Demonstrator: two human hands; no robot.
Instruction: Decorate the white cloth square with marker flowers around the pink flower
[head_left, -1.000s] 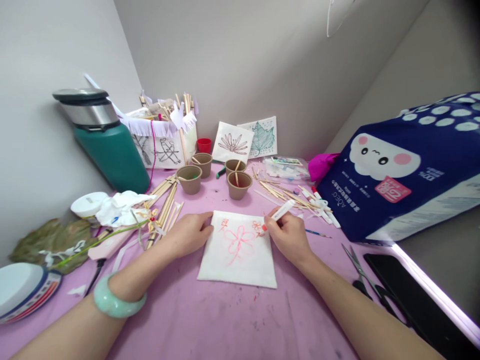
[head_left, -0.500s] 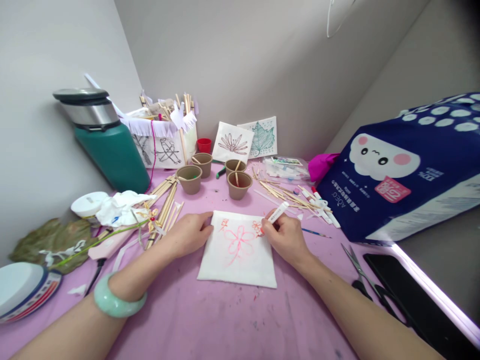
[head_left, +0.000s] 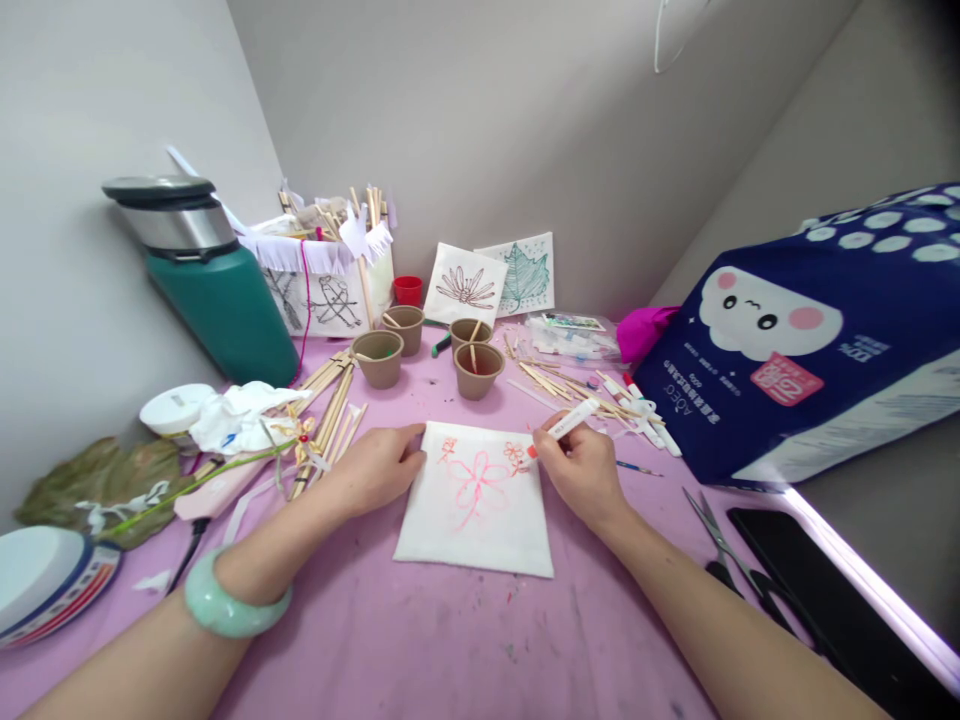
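Note:
A white cloth square [head_left: 474,540] lies flat on the purple table cover, with a large pink flower in its middle and a small orange-red flower in each upper corner. My left hand [head_left: 381,468] pinches the cloth's upper left edge between thumb and fingers. In my right hand [head_left: 581,470] is a white marker [head_left: 574,420], held like a pen, its red-orange tip pointing left. The tip sits beside the small flower in the upper right corner; whether it touches the cloth cannot be told.
Brown cups [head_left: 480,372] with sticks stand behind the cloth. A teal bottle [head_left: 225,310], wooden sticks [head_left: 330,430] and a pink tool [head_left: 217,490] are on the left. Scissors [head_left: 724,545], a black phone-like slab [head_left: 817,580] and a blue package [head_left: 720,400] are on the right.
My right hand has moved slightly right with the marker, whose tip has come away from the small flower and whose barrel leans lower. My left hand has stayed on the cloth.

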